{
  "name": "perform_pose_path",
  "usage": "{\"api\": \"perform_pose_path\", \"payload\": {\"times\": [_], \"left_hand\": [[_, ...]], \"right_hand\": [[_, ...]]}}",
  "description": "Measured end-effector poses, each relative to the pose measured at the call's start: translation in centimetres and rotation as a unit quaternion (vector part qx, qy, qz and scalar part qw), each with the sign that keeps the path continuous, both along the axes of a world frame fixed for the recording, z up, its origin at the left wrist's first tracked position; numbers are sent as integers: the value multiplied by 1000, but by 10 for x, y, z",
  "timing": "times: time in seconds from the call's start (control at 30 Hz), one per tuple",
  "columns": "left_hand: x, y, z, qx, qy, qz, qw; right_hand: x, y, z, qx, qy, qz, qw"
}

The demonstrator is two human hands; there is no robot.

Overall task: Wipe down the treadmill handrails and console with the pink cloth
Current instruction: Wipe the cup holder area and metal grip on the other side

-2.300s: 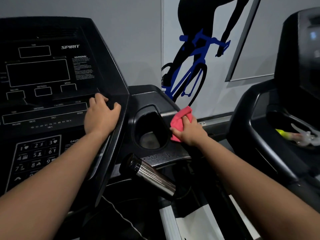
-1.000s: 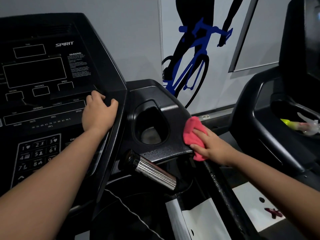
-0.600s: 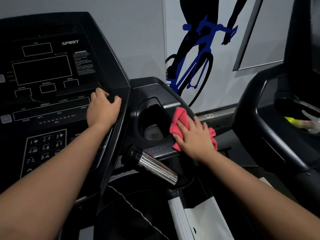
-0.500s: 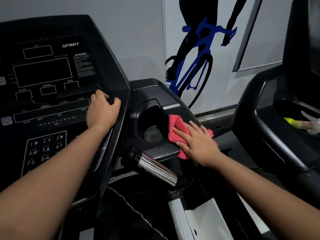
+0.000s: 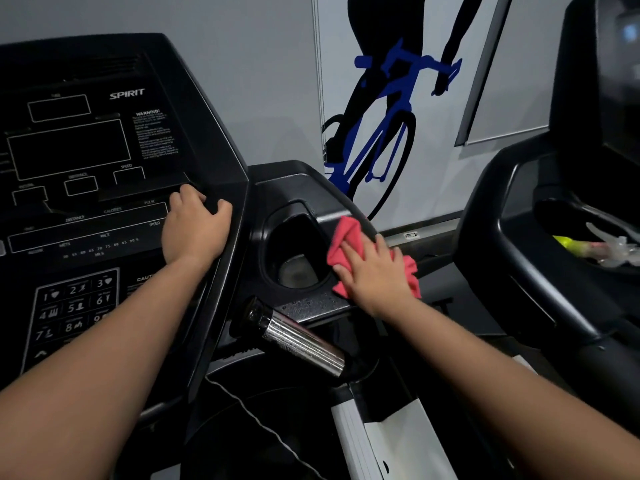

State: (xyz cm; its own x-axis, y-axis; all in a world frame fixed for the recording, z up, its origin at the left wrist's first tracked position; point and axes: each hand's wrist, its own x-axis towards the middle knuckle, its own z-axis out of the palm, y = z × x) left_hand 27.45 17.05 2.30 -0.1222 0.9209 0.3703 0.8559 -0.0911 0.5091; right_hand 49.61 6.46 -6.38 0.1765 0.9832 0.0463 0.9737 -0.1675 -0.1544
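Observation:
The black treadmill console (image 5: pixel 86 202) fills the left, with a dark display and a keypad. My left hand (image 5: pixel 194 230) rests on the console's right edge, fingers curled over a ledge there. Right of it lies the black cup-holder tray (image 5: pixel 298 188) with its round well. My right hand (image 5: pixel 374 271) presses the pink cloth (image 5: pixel 343 237) flat with straight fingers on the tray's right rim beside the well. Cloth shows above and to the right of the hand. A chrome pulse-grip handle (image 5: pixel 298 341) sticks out below the tray, speckled with droplets.
A second treadmill (image 5: pixel 519 244) stands at the right; its tray holds a clear spray bottle (image 5: pixel 609 247) with a yellow-green part. A thin cord (image 5: pixel 249 410) hangs below the console. The wall behind carries a cyclist graphic (image 5: pixel 381 126).
My right hand has slid the cloth from the tray's outer right corner back up along the rim beside the cup well. My left hand has stayed on the console edge.

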Motion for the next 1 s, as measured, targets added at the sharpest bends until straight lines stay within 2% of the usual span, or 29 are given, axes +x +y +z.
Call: {"api": "perform_pose_path", "payload": {"times": [0.13, 0.3, 0.4, 0.5, 0.57, 0.63, 0.83, 0.9, 1.0], "left_hand": [[-2, 1, -1, -3, 4, -4, 1000], [-2, 2, -3, -2, 12, -2, 1000], [-1, 2, -3, 3, 11, -3, 1000], [1, 3, -1, 5, 8, 1, 1000], [1, 2, -1, 3, 6, 3, 1000], [0, 2, -2, 2, 7, 2, 1000], [-1, 1, -1, -5, 8, -6, 1000], [-2, 2, -1, -5, 10, -9, 1000], [-1, 2, 0, -4, 13, -10, 1000]], "right_hand": [[-22, -12, -2, 22, -1, 56, 998], [22, -26, -3, 15, 2, 145, 989], [49, -3, -1, 4, 65, 126, 990], [49, 27, 2, -5, 101, 46, 994], [34, 39, 5, -30, 78, -12, 996], [17, 41, 9, -37, 42, -23, 998], [3, -6, -1, -21, -20, 77, 997], [20, -20, -8, -19, 10, 76, 997], [47, -26, -14, -2, 150, 32, 988]]}}
